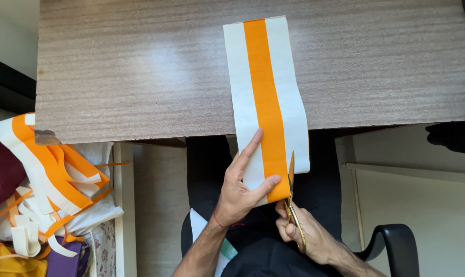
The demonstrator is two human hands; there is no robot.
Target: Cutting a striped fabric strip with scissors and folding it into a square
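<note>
**Ana:** Paper strip (267,97), white with a broad orange band down its middle, is where the action is. It runs from the far part of the wooden surface (140,72) over the near edge and hangs down toward the person's lap.

**Ben:** And both hands are on it at the hanging end. The left hand (241,191) is spread flat against the strip, forefinger stretched up along the white margin, thumb pressed onto the orange band at the strip's bottom edge. That's a pinch on the paper, fingers not curled.

**Ana:** The right hand (301,232) sits just below the strip, wrapped around the handles of gold-coloured scissors (293,202). The blades point up into the strip right at the seam between the orange band and the right-hand white margin.

**Ben:** Blades look nearly together there; I can't tell how wide they stand, they're edge-on to us.

**Ana:** Left of the strip, well apart and below the surface's edge, a heap of cut strips (47,179), orange and white, lies tangled over white cloth. A purple piece (63,256) sits at the bottom of that heap.

**Ben:** Right of the strip, down low, a black chair armrest (391,241) curves into view. Dark trousers under the strip's hanging end.
</note>
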